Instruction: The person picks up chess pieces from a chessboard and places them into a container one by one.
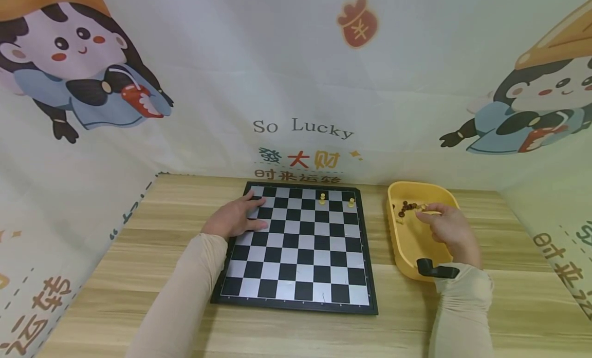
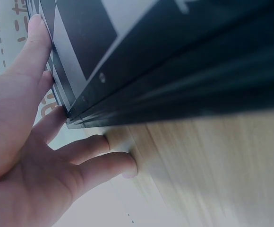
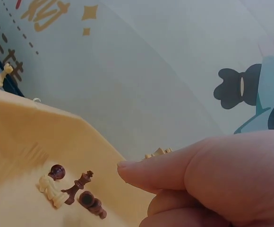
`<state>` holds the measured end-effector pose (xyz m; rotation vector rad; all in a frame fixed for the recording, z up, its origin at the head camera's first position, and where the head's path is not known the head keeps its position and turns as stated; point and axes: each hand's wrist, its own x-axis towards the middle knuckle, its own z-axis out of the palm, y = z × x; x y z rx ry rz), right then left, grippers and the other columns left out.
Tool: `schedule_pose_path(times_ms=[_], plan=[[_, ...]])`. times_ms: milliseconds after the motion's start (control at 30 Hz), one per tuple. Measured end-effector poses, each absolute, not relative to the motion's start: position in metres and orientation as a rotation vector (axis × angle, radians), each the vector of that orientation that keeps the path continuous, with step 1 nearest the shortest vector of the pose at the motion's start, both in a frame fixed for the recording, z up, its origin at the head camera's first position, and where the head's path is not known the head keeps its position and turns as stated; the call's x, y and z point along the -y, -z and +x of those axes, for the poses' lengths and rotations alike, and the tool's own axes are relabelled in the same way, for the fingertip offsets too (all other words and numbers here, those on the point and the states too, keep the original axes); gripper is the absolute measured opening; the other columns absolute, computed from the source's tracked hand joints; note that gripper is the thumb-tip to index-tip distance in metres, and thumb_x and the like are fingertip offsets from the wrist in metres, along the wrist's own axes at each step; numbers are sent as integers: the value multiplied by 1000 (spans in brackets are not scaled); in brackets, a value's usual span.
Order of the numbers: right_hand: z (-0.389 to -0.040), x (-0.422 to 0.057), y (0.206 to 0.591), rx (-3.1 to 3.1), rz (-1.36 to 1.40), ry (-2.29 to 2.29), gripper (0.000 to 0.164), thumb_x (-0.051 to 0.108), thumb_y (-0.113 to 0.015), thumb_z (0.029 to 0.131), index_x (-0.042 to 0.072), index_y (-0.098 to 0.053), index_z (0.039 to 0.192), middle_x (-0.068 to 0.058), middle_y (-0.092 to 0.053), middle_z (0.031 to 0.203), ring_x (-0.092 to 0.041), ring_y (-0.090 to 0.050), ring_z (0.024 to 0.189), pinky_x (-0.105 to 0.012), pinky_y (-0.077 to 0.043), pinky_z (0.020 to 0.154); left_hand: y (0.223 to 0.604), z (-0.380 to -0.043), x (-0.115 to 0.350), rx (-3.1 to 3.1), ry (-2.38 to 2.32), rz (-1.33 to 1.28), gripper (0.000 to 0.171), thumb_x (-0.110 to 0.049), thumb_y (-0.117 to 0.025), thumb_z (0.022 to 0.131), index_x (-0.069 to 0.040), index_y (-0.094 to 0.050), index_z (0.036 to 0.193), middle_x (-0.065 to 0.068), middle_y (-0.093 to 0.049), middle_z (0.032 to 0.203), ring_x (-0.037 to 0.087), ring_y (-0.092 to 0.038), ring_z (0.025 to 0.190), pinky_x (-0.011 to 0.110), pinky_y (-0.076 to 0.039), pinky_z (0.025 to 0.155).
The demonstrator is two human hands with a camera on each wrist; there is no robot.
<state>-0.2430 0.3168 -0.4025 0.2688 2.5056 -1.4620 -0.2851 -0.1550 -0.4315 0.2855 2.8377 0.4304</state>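
Note:
My left hand point(image 1: 233, 215) rests on the left side of a black-and-white chessboard point(image 1: 290, 255), its fingers spread over the edge. In the left wrist view, some fingers point(image 2: 113, 165) reach to the wooden surface beside the board. Two cream chess pieces stand on the far squares: one piece point(image 1: 322, 199) and a rook point(image 3: 3, 75) in the far right corner. Over the yellow tray point(image 1: 402, 260), my right hand point(image 1: 450, 229) pinches a cream chess piece point(image 3: 159, 152) with a jagged top; the thumb hides most of it.
Inside the tray lie dark brown pieces, including a king point(image 3: 78, 187), and a cream piece point(image 3: 52, 191). The tray stands right of the board on a wooden tabletop point(image 1: 152, 234). A printed cloth point(image 1: 296, 80) hangs behind and along both sides.

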Motion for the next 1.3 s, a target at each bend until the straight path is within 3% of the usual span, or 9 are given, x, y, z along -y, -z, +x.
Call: schedule_pose_path(times_ms=[533,1067,1300], plan=[[-245,-318,411,-2482,300,1439,46,25,-57,104,-4,-41,134,15,-29,52,-4,-30,43,-23,-31,46,433,-286,155,-2832,-429,273,80,-51,-70,92,-22,-39,158,13,-18,172,41,-24,156,55,-31,125],[-246,-321,416,-2478,320,1358,59,24,-58,103,-9,-35,147,14,-31,50,-3,-29,42,-22,-32,46,432,-286,155,-2838,-434,299,79,-50,-71,91,-19,-41,158,15,-19,171,42,-26,155,55,-32,124],[-246,-321,416,-2472,315,1376,57,23,-58,103,-9,-36,145,14,-31,50,-3,-29,42,-21,-32,45,432,-285,155,-2844,-425,317,79,-50,-70,92,-18,-40,158,16,-19,171,43,-26,155,55,-32,124]])
